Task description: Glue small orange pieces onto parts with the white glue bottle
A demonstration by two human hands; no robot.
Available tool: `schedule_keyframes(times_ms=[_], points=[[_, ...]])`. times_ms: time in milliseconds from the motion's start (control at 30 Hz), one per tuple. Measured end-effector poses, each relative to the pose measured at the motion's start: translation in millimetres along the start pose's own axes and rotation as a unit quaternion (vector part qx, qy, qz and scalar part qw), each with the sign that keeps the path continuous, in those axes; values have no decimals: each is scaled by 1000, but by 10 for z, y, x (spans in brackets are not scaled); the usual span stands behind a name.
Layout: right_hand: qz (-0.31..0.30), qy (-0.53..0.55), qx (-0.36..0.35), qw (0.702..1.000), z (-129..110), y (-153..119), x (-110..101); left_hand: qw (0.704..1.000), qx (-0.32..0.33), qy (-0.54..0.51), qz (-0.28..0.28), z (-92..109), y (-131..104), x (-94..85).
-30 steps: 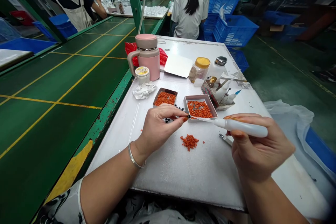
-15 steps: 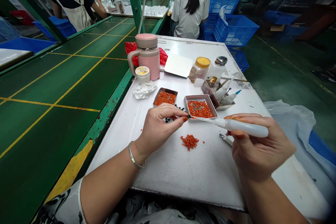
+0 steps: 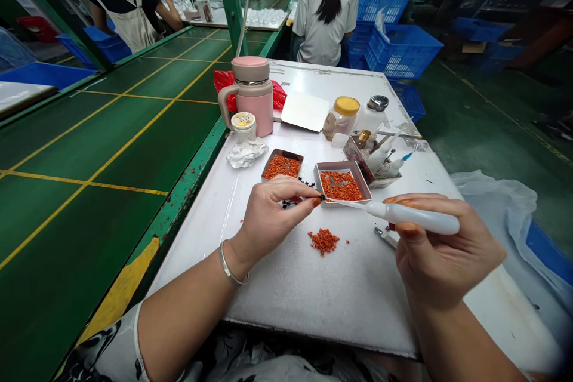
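Note:
Between thumb and forefinger, my left hand (image 3: 273, 215) pinches a small black piece (image 3: 323, 197). My right hand (image 3: 447, 245) is closed around a white squeeze bottle (image 3: 421, 218), whose thin nozzle (image 3: 347, 203) points left and reaches the black piece. Below the nozzle lies a loose pile of orange bits (image 3: 324, 241) on the white table (image 3: 313, 304). Behind my hands are a square box (image 3: 367, 196) and a smaller dark tray (image 3: 265, 172), both holding orange bits. More black pieces (image 3: 290, 204) lie partly hidden behind my left fingers.
A pink mug (image 3: 257, 101), a small white jar (image 3: 244, 126), crumpled tissue (image 3: 246, 153), a yellow-lidded jar (image 3: 342, 116) and a holder of bottles (image 3: 364, 170) stand farther back. A green conveyor (image 3: 111, 191) runs along the left. Two people sit beyond, near blue crates (image 3: 403, 54).
Both hands keep nearly the same pose, with the nozzle still at the black piece. The person at the upper left has shifted slightly.

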State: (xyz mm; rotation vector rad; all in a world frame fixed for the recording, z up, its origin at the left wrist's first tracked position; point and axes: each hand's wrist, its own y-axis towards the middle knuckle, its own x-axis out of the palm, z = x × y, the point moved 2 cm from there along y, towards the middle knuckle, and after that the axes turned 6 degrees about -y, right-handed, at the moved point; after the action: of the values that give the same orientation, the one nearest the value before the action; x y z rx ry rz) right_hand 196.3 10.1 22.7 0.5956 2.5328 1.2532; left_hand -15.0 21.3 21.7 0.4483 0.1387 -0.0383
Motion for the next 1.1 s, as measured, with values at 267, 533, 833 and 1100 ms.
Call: schedule_keyframes(times_ms=[267,533,833,1100], points=[[-6,-8,8,1000,7,5,-4,1000,6,-1,-1,6,4,-1],[-3,11,19,1000,-10,0,9,1000,7,-10,1,11,4,2],[-21,97,139,985,68,32,-58,1000,-6,-19,3,-9,2,-5],[-95,163,350,918,292,182,-100,986,-115,-114,28,-87,11,-40]])
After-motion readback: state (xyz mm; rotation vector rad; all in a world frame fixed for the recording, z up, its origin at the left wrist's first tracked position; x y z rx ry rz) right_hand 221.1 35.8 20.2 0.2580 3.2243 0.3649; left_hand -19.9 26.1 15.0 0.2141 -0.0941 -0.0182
